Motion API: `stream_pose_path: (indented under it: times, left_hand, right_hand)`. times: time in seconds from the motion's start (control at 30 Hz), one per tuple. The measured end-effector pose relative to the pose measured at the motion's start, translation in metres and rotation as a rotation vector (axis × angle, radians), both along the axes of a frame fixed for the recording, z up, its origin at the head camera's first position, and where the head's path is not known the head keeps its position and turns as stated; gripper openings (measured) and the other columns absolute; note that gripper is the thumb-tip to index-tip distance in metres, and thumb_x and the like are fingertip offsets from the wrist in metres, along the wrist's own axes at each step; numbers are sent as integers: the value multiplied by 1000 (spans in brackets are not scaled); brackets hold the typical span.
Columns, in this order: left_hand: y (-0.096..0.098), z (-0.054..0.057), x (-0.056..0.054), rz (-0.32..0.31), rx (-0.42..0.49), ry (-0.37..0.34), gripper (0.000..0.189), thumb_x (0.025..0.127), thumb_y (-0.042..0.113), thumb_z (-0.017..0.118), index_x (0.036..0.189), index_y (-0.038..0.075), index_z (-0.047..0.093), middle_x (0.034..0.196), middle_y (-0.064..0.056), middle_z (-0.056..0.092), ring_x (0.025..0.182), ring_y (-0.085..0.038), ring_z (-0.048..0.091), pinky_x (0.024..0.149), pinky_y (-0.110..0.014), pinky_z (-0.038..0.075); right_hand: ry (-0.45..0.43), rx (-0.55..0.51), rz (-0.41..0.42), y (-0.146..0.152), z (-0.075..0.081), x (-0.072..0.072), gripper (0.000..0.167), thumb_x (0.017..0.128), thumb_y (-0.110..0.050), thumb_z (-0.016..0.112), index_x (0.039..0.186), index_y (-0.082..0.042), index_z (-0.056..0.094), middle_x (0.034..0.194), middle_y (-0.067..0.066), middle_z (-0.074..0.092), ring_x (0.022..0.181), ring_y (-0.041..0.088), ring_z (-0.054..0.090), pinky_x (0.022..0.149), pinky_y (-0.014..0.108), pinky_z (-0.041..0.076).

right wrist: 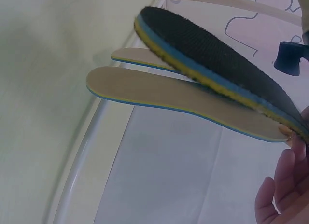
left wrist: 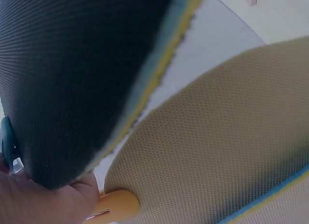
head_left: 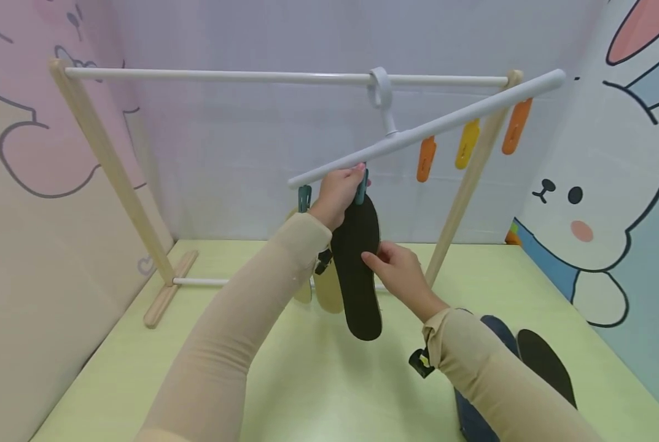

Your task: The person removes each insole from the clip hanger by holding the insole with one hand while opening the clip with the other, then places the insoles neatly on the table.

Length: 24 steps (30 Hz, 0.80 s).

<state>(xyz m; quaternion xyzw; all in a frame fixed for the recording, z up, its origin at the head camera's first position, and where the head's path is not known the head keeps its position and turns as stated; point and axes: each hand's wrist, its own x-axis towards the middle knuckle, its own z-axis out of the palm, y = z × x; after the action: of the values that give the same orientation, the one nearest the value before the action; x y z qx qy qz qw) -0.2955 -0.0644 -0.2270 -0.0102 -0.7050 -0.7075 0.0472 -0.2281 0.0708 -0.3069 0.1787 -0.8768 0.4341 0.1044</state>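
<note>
A black insole [head_left: 357, 270] hangs toe-up beneath the low left end of a tilted white hanger [head_left: 417, 132]. At its top, my left hand [head_left: 337, 193] grips a teal clip [head_left: 362, 187]; whether the clip's jaws bite the insole is hidden. Thumb and fingers of my right hand [head_left: 400, 270] pinch the insole's right edge partway down. Behind it hang two beige insoles [head_left: 328, 287], one near another teal clip [head_left: 304, 198]. The left wrist view shows an orange clip [left wrist: 118, 205] at a beige insole's end. Blue and yellow layers line the black insole's edge [right wrist: 193, 74].
The hanger's ring hooks over the white rail [head_left: 224, 75] of a wooden-legged rack [head_left: 116, 172]. Orange and yellow clips [head_left: 467, 144] dangle from its raised right end. Dark insoles [head_left: 547, 362] lie on the pale green table [head_left: 329, 393] at right, partly under my right sleeve.
</note>
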Motion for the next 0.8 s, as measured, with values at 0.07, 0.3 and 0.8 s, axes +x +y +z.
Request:
stream_pose_path:
  times: [0.07,0.3,0.8]
  left_hand:
    - [-2,0,1,-1,18,7,35,100,28,52,103,-4,67,96,-5,61,85,-13,50,74,-22,37]
    - [-6,0,0,22,35,7,34,99,26,53,103,-6,67,94,-5,61,86,-13,47,73,-22,36]
    - [-10,-2,3,77,71,47,32,99,22,55,104,-7,68,87,-6,61,79,-12,49,68,-19,38]
  right_hand:
    - [11,6,1,-1,2,0,21,93,-13,64,78,1,60,60,0,47,60,18,42,59,32,34]
    - [16,0,-34,-6,0,-2,20,92,-12,65,78,2,60,59,1,46,58,18,41,58,31,34]
    - [19,-83,-61,-13,-9,3,22,92,-11,66,75,1,57,60,0,45,58,17,42,58,31,36]
